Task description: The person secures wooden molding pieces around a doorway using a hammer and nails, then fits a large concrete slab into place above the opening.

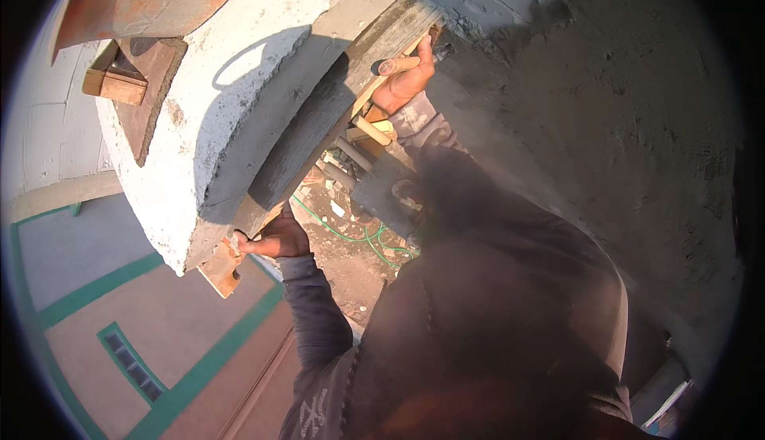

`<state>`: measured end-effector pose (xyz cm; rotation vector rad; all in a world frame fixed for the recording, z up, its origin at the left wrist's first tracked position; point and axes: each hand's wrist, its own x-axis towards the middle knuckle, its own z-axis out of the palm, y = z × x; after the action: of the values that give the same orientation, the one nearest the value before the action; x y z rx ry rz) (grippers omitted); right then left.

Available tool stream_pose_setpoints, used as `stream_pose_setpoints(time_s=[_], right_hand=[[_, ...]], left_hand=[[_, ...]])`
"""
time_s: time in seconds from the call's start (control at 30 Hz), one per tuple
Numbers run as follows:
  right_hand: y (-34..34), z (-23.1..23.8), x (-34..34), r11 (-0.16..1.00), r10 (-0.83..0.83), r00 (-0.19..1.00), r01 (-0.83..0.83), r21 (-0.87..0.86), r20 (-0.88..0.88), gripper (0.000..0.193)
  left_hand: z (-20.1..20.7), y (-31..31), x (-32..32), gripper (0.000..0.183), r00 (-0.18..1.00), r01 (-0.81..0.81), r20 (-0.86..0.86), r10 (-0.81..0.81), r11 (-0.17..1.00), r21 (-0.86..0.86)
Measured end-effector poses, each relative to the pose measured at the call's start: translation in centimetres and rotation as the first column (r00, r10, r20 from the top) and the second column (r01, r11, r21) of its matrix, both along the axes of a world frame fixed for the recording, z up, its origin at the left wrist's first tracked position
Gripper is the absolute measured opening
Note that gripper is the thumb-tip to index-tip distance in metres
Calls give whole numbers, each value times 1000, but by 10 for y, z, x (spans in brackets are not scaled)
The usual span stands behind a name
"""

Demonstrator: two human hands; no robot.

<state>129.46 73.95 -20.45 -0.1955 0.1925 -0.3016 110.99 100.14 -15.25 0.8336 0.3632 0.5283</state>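
A long, weathered wooden board [319, 121] runs diagonally along the side of a concrete ledge [247, 81], seemingly up against it. My left hand [279, 237] is closed around the board's lower left end, thumb reaching toward the concrete. Just below those fingers, a notched piece of light wood [221, 271] sticks out. Farther up, my right hand [406, 85] grips the board's outer edge next to a round wooden peg [398, 65]. A second peg [371, 130] juts out between my hands. Part of each hand's grip is hidden behind the board.
On the ledge lie a rusty curved sheet [151, 1] and a brown flat plate with a wooden handle [147, 81]. Far below, a green hose [351, 237] crosses rubble-strewn ground. A grey plastered wall [621, 121] rises at right; a green-trimmed building [119, 304] stands lower left.
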Motion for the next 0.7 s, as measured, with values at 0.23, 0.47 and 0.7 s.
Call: stream_pose_setpoints(time_s=[0.23, 0.47, 0.7], right_hand=[[3, 7, 6, 992, -69, 997, 66, 104, 23, 55], [-2, 18, 3, 993, 8, 999, -13, 117, 41, 53], [14, -18, 0, 955, -256, 958, 271, -123, 126, 60]], left_hand=[[-7, 11, -4, 88, 997, 77, -17, -76, 995, 63], [29, 12, -3, 90, 993, 89, -88, -81, 992, 94], [-34, 8, 3, 87, 995, 101, -1, -101, 993, -63]])
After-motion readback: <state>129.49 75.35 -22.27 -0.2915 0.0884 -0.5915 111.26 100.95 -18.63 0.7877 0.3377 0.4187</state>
